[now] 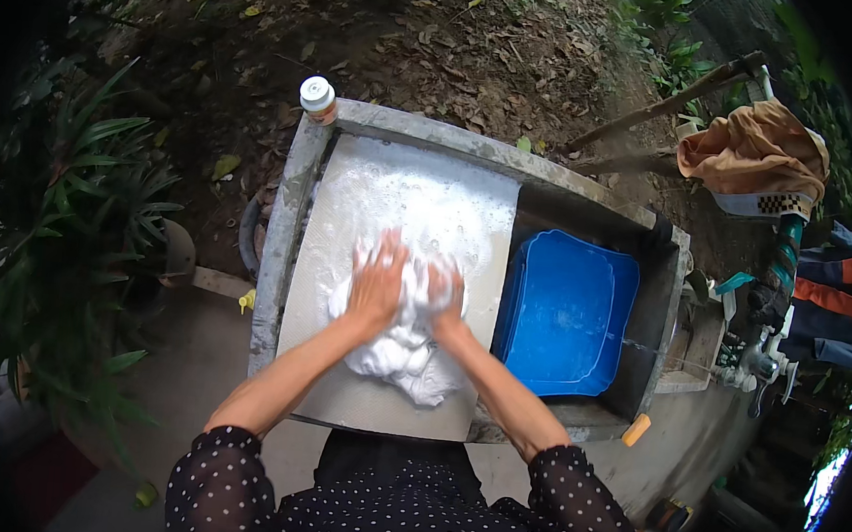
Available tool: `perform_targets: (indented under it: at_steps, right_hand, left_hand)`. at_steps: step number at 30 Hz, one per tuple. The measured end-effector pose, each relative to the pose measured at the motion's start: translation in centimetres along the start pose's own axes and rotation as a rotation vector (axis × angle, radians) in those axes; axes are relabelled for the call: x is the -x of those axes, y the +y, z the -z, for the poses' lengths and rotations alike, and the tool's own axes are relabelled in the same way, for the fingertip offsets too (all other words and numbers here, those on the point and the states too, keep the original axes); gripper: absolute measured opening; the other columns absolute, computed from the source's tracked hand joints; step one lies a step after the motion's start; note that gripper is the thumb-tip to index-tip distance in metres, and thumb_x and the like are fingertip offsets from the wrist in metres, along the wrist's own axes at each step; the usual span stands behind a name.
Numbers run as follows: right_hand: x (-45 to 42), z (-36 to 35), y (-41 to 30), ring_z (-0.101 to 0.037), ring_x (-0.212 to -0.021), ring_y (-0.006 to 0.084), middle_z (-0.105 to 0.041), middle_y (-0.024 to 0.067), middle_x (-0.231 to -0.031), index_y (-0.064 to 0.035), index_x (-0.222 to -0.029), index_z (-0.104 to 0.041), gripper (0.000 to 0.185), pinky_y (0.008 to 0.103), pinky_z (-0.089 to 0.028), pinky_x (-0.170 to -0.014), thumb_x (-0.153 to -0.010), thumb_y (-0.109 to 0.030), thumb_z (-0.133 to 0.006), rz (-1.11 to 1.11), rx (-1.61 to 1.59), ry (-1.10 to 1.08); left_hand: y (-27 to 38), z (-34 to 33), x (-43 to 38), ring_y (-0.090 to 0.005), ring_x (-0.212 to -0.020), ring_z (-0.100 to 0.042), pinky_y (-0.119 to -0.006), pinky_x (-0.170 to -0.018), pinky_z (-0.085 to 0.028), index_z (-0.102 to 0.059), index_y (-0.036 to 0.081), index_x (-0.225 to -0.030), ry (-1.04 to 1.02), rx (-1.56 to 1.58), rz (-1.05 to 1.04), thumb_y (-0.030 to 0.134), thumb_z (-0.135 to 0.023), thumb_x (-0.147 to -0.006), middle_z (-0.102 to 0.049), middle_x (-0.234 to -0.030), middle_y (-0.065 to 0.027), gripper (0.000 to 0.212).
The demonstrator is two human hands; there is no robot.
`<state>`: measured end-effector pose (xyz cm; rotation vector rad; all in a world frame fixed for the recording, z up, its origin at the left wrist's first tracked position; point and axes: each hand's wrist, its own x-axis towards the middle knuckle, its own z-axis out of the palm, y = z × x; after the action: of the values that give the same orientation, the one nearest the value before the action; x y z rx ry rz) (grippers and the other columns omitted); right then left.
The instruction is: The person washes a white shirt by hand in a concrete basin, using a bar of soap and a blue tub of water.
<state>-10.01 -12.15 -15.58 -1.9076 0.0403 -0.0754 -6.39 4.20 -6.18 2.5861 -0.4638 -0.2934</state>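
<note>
A wet white cloth (412,365) lies bunched on the pale ribbed washboard slab (386,411) of a concrete wash sink. My left hand (378,281) presses down on it from the left, its fingers pointing away from me and blurred. Beside it my right hand (444,297) is also on the cloth, with fingers blurred and partly covered by suds. White soap foam (430,199) spreads over the slab beyond both hands. To the right, a blue plastic basin (567,313) sits in the sink's deeper part, and a thin stream of water runs into it from the tap (740,377).
A white-capped bottle (319,99) stands on the far left corner of the sink rim (479,138). An orange block (636,430) lies at the near right corner. An orange-brown cloth (764,152) hangs on a post at right. Leafy plants (100,162) grow at left.
</note>
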Motion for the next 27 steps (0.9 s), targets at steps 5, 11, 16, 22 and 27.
perform_targets:
  at_steps: [5,11,16,22,27]
  right_hand:
    - [-4.3,-1.7,-2.2,-0.047,-0.127,0.0343,-0.052,0.0169,-0.137,-0.0044,-0.121,-0.061,0.039,0.0441,-0.033,-0.114,-0.092,-0.031,-0.062,-0.065,0.554,0.177]
    - [6.9,1.8,-9.6,-0.067,-0.095,0.0347,-0.068,0.0156,-0.095,-0.0039,-0.097,-0.071,0.022,0.0503,-0.050,-0.096,-0.079,-0.015,-0.063,0.605,0.406,-0.116]
    - [-4.2,-0.7,-4.6,-0.055,-0.118,0.0378,-0.061,0.0193,-0.116,-0.0063,-0.118,-0.061,0.043,0.0479,-0.044,-0.104,-0.080,-0.026,-0.068,0.094,0.503,0.090]
    - [-0.8,1.8,-7.8,-0.056,-0.102,0.0415,-0.061,0.0222,-0.106,0.0006,-0.096,-0.067,0.024,0.0514,-0.043,-0.095,-0.086,-0.021,-0.064,-0.086,0.169,0.076]
    - [3.4,1.8,-6.1,-0.057,-0.097,0.0461,-0.060,0.0278,-0.108,0.0012,-0.092,-0.062,0.019,0.0525,-0.049,-0.088,-0.078,-0.011,-0.058,0.648,0.477,0.021]
  left_hand:
    - [0.6,0.3,-4.2,-0.0375,-0.151,-0.015,-0.073,-0.113,-0.004,-0.049,0.010,-0.139,0.146,-0.008,0.306,0.028,-0.052,-0.093,-0.019,-0.161,-0.0242,0.050]
    - [2.4,1.1,11.0,-0.0435,-0.140,-0.037,-0.064,-0.114,-0.024,-0.061,0.005,-0.105,0.175,0.133,-0.161,0.022,-0.061,-0.085,-0.049,-0.140,-0.0221,0.026]
    - [-1.3,0.6,-4.6,-0.0417,-0.143,-0.031,-0.064,-0.116,-0.018,-0.055,0.004,-0.131,-0.033,0.198,0.180,0.020,-0.054,-0.090,-0.041,-0.148,-0.0260,0.044]
    - [1.9,1.5,1.9,-0.0469,-0.140,-0.034,-0.063,-0.112,-0.023,-0.056,0.006,-0.123,0.083,0.212,0.121,0.025,-0.057,-0.088,-0.035,-0.152,-0.0292,0.040]
    - [1.2,-1.4,6.8,-0.0462,-0.135,-0.042,-0.052,-0.114,-0.032,-0.057,-0.005,-0.111,0.316,0.118,-0.255,0.007,-0.056,-0.081,-0.051,-0.138,-0.0267,0.032]
